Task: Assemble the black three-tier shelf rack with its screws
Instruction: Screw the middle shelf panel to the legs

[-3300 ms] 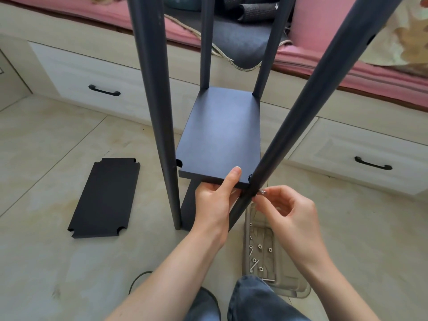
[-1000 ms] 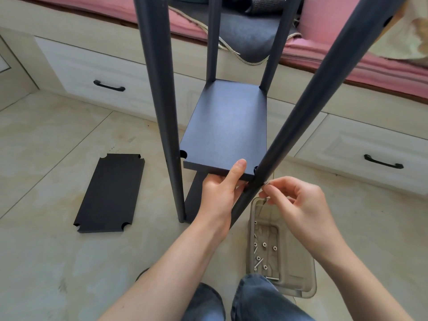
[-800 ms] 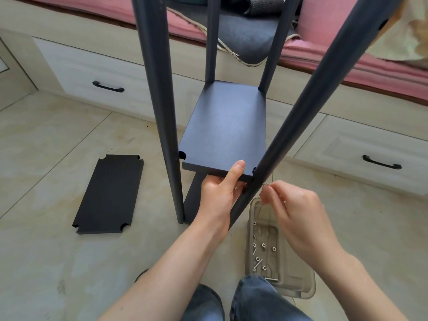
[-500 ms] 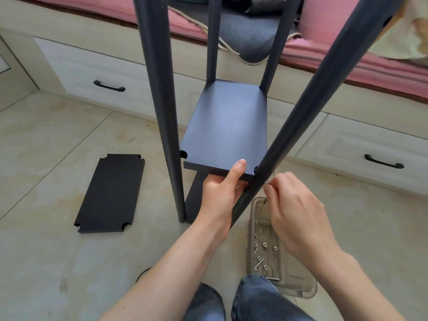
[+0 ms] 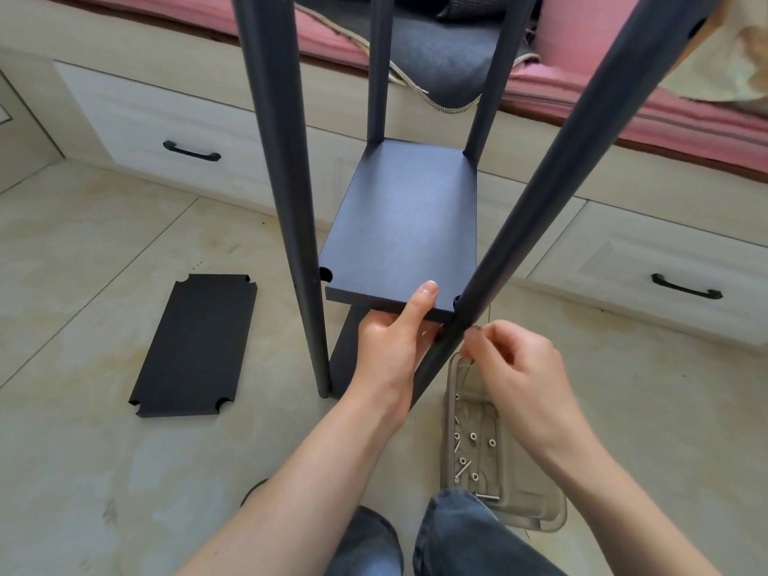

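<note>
The black rack stands on the floor in front of me, with dark round posts, among them a near left post [image 5: 291, 201] and a near right post [image 5: 552, 193]. A black middle shelf board [image 5: 403, 226] sits between them. My left hand [image 5: 395, 347] grips the board's near edge, thumb on top, beside the right post. My right hand [image 5: 519, 376] pinches a small silver screw [image 5: 476, 327] at the right post, level with the board's corner. A lower board shows partly beneath.
A loose black shelf board [image 5: 195, 347] lies flat on the tiled floor to the left. A beige tray [image 5: 532, 513] with several screws and nuts rests by my right knee. White drawers [image 5: 648, 268] under a pink-cushioned bench stand right behind the rack.
My right hand's fingers have turned at the right post, wrist rolling over the screw. My left hand has kept its hold on the board's edge. The rack has stayed put.
</note>
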`<state>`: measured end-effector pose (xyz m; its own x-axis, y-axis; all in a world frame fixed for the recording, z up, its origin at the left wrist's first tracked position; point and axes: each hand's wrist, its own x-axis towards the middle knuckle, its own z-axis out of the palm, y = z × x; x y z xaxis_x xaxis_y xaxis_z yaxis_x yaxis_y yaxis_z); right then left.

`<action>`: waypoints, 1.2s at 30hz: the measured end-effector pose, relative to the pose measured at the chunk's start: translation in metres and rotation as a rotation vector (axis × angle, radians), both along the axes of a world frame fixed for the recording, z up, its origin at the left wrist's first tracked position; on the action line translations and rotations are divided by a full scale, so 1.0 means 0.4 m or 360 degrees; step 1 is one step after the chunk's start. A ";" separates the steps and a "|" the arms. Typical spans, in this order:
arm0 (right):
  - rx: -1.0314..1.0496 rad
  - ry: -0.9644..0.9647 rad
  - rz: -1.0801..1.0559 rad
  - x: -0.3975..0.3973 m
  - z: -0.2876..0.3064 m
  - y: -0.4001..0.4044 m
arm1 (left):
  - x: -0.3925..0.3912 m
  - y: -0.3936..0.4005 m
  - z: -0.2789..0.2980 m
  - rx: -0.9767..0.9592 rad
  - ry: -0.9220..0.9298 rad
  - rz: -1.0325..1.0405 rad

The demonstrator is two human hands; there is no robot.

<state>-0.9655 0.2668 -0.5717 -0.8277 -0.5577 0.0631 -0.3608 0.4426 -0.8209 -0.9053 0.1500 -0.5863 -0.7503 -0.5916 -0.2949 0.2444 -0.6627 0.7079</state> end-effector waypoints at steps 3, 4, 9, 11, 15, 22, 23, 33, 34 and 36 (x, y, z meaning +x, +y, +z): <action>0.0105 0.0144 0.0022 -0.001 -0.003 -0.005 | 0.001 0.001 -0.001 -0.0028 -0.0013 -0.0024; 0.0088 0.0060 0.0017 -0.004 -0.002 -0.009 | 0.001 0.001 -0.002 -0.0038 -0.0016 -0.0034; -0.0569 -0.1469 0.0071 -0.021 0.017 -0.010 | 0.001 0.001 -0.003 -0.0118 -0.0040 -0.0061; -0.0698 -0.1791 0.0088 -0.024 0.023 -0.012 | 0.000 0.001 -0.007 -0.0158 -0.0050 -0.0062; -0.0450 -0.1318 0.0040 -0.021 0.016 -0.014 | -0.001 -0.002 -0.012 -0.0163 -0.0061 -0.0071; 0.0136 0.0161 0.0125 -0.019 0.017 -0.006 | 0.000 -0.007 -0.018 -0.0131 -0.0033 -0.0096; 0.0170 0.0169 0.0119 -0.018 0.021 -0.010 | 0.000 -0.007 -0.017 -0.0132 -0.0017 -0.0105; -0.0667 -0.2071 0.0147 -0.049 0.031 -0.012 | 0.015 -0.014 -0.044 -0.0334 0.0069 -0.0187; -0.0529 -0.1885 0.0149 -0.055 0.030 -0.010 | 0.016 -0.016 -0.047 -0.0363 0.0061 -0.0169; -0.0298 -0.1459 0.0112 -0.069 0.033 -0.006 | 0.018 -0.020 -0.050 -0.0386 0.0041 -0.0177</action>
